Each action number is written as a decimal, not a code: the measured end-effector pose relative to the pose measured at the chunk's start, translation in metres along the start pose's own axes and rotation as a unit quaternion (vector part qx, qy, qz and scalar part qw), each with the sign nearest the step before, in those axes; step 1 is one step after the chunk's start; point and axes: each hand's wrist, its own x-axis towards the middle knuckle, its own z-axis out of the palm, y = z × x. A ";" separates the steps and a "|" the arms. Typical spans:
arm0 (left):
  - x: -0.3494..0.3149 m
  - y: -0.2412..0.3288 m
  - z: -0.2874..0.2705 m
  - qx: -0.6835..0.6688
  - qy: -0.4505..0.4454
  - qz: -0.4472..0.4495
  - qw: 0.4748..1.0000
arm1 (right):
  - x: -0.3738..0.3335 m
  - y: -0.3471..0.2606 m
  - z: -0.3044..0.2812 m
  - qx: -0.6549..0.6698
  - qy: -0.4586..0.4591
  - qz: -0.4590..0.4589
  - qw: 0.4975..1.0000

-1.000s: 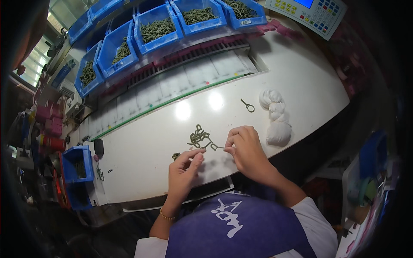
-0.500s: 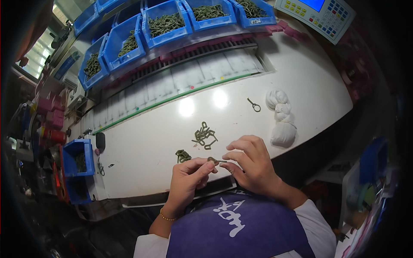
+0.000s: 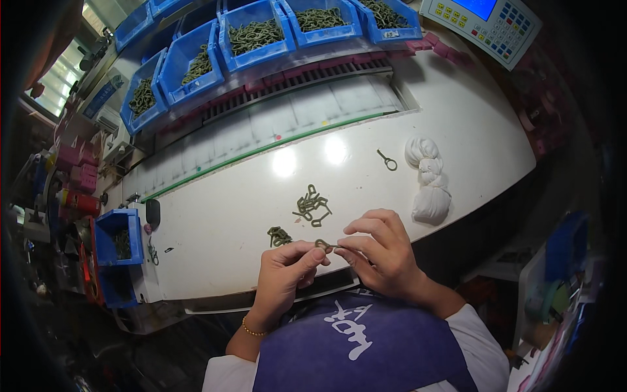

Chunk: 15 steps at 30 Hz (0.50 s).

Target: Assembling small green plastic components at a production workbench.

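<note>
A person holds a small green looped piece between both hands, over the near edge of a white table.
The left hand pinches the looped end between thumb and forefinger; the right hand grips the straight end with thumb and fingertip, its upper fingers loosely spread. Just beyond lie a smaller green cluster and a larger, looser green pile; a knotted white bundle rests to the right.

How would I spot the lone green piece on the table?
On the white table, find the white bundle. Left of its upper end lies the ring-ended piece. Unlike the heaped green links, it lies alone, showing a round ring.
</note>
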 end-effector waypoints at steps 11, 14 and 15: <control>0.000 0.000 0.001 0.022 0.023 0.008 0.999 | 0.000 0.002 0.001 0.109 -0.006 0.039 0.993; 0.001 0.001 0.001 0.019 0.022 0.010 1.000 | 0.000 0.002 0.000 0.112 -0.012 0.047 0.992; 0.001 0.001 0.001 0.019 0.021 0.010 1.000 | 0.000 0.002 0.000 0.113 -0.013 0.046 0.992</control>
